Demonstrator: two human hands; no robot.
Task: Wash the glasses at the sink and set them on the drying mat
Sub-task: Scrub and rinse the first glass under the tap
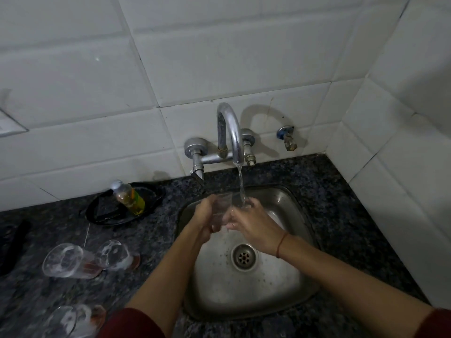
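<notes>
Head view, findings: a person is standing at a steel sink (pixel 290 211) set in a dark speckled countertop (pixel 341 198). The tap (pixel 230 132), at 12 o'clock of the basin, is running, and the water stream (pixel 241 184) is falling onto the item held beneath it.

A clear glass (pixel 222 207) is being held between both hands over the 12 o'clock half of the basin, above the drain (pixel 244 257). The left hand (pixel 203 217) is gripping it from the 9 o'clock side, fingers curled close together round the wall. The right hand (pixel 253 225) is holding it from the 3 o'clock side, fingers curled and pressed together where the stream is landing. Whether any finger is reaching inside cannot be told. A red thread band (pixel 280 245) is sitting on the right wrist.

On the countertop at 9 o'clock of the sink, the first soapy glass (pixel 66 261) and second soapy glass (pixel 114 254) are sitting just beside each other, with foam clinging inside. The third soapy glass (pixel 70 320) is showing at 7 o'clock, partly cut by the frame edge. At 10 o'clock, a bottle (pixel 128 197) of yellow liquid is resting on a black tray (pixel 97 219).
</notes>
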